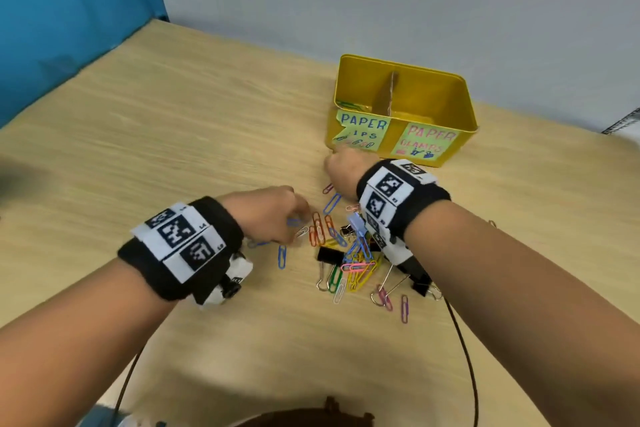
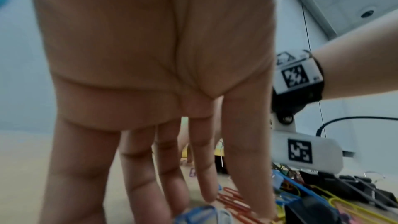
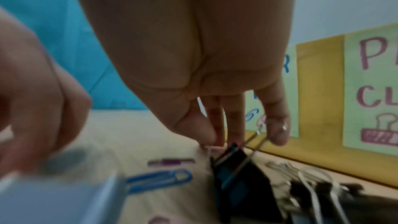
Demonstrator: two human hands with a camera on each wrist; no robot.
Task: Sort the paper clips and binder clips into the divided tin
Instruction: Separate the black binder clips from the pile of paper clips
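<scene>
Yellow divided tin (image 1: 446, 87) at the far right of the wooden table (image 1: 173, 135), long side running left-right, open top up, cardboard divider (image 1: 389, 94) crossing it front to back; left label reads PAPER, right label PAPER CLAMPS. A few green clips visible in the left compartment (image 1: 348, 105); contents of the right one not discernible. Mixed pile of paper clips (image 1: 356, 265) and black binder clips (image 1: 327, 254) just in front of the tin, between both hands, long axes lying every which way; orange clips (image 1: 317, 232) pointing roughly toward the tin, one blue clip (image 1: 282, 256) near upright in the head view. Left hand (image 1: 273, 215) palm down over the pile's left edge, fingers (image 2: 150, 185) extended downward, tips at a blue paper clip (image 2: 198, 214) on the table; pinching or only touching, cannot tell. Right hand (image 1: 346, 168) low, close before the tin's front wall, wrist bent down; thumb and fingertips (image 3: 277, 134) closed on the wire handles of a black binder clip (image 3: 232, 161), clip body hanging below, handles pointing up into the fingers. Marker-tagged black bands (image 1: 187, 243) on both wrists. Blue panel (image 1: 69, 10) at left.
</scene>
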